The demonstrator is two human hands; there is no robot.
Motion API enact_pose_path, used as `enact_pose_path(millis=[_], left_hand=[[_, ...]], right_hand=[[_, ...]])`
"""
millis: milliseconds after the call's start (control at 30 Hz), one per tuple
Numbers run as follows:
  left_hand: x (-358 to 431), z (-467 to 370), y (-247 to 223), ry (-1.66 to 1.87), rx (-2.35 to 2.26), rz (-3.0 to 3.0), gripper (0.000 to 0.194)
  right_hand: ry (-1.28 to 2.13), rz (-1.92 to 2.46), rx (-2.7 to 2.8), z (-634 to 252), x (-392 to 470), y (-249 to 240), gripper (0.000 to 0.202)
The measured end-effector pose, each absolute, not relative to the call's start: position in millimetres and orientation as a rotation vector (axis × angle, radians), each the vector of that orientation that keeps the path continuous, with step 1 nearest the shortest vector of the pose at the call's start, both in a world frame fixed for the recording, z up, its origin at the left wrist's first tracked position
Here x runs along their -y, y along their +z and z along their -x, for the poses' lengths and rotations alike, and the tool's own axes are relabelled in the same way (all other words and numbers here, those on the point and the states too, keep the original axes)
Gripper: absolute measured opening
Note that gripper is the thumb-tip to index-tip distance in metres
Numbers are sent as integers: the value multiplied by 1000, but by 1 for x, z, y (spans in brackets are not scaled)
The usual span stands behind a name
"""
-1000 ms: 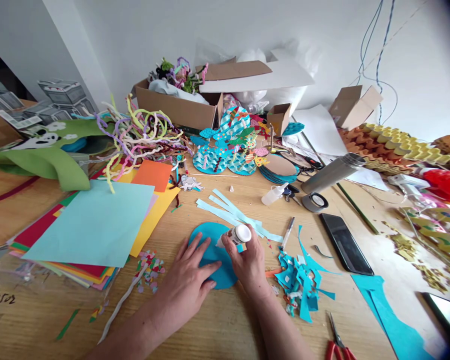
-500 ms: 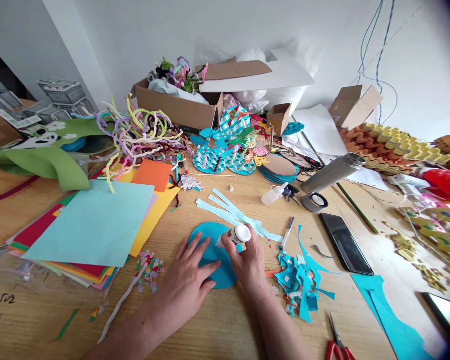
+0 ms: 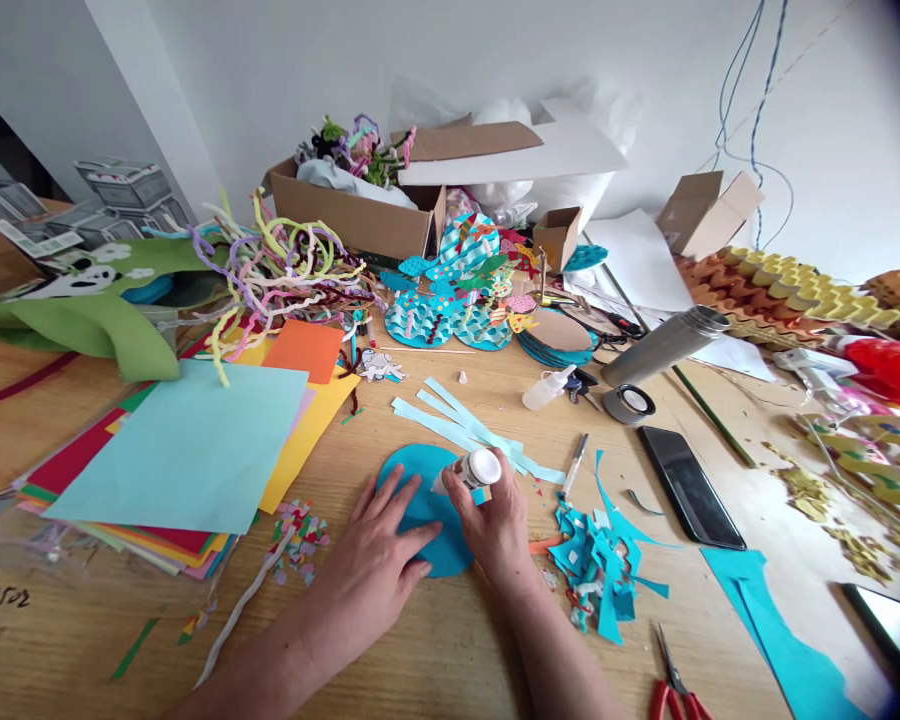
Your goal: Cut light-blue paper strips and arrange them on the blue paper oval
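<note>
A blue paper disc (image 3: pixel 450 553) lies on the wooden table. My left hand (image 3: pixel 379 550) rests on its left part with the fingers spread, holding nothing. Over the disc's right part, my right hand (image 3: pixel 495 520) grips a small white glue bottle (image 3: pixel 466 472), tilted with its tip toward the disc's surface and its white base facing up. Whether the tip touches the paper is unclear. Light blue paper strips (image 3: pixel 457 430) lie just beyond the disc. To the right of my right hand is a heap of blue paper scraps (image 3: pixel 607 560).
Coloured paper sheets (image 3: pixel 187 440) are stacked on the left. At the right lie a black phone (image 3: pixel 690 485), a grey flask (image 3: pixel 664 345) and red-handled scissors (image 3: pixel 675 685). Pipe cleaners (image 3: pixel 285 270), a cardboard box (image 3: pixel 360 215) and decorated blue discs (image 3: pixel 450 300) stand farther back.
</note>
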State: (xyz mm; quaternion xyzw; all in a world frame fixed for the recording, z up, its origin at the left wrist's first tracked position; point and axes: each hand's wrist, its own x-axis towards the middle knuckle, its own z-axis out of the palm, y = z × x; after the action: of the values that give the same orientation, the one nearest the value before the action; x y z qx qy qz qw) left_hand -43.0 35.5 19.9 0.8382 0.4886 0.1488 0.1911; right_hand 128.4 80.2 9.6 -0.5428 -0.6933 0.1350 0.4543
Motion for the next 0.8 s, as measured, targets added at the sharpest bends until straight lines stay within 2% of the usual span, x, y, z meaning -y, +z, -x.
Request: enact_pose_path(millis=[800], left_hand=[[-36, 43, 23, 389, -1360, -2359, 32]], right_hand=[[301, 1311, 1724, -128, -80, 10, 13]])
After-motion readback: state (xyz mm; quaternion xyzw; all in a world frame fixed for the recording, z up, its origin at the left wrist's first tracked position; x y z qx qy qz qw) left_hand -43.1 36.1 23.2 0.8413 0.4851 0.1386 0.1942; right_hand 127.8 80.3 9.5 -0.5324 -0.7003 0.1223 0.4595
